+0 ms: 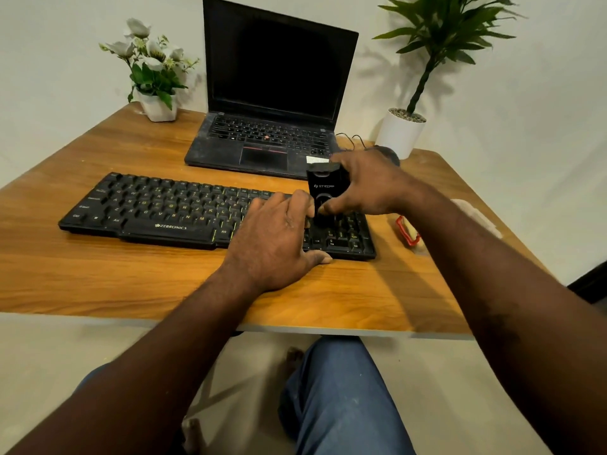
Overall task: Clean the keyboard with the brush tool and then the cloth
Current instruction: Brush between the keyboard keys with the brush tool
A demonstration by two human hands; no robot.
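Black keyboard (164, 211) is lying across the wooden table (98, 274). Left hand (279, 244) is resting flat on its right-hand keys, fingers relaxed, thumb along the front edge, holding nothing. Just right of those fingers, the black brush tool (325, 188) is standing upright, lower end on the keys. Right hand (368, 185) is gripping it, fingers curled over the top, thumb pinching low. A pale cloth (476, 218) is lying further right, partly hidden behind the forearm.

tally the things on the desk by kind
keyboard: 1
laptop: 1
plants: 2
brush tool: 1
red item: 1
cloth, partly hidden: 1
mouse, likely, mostly hidden: 1
total: 8
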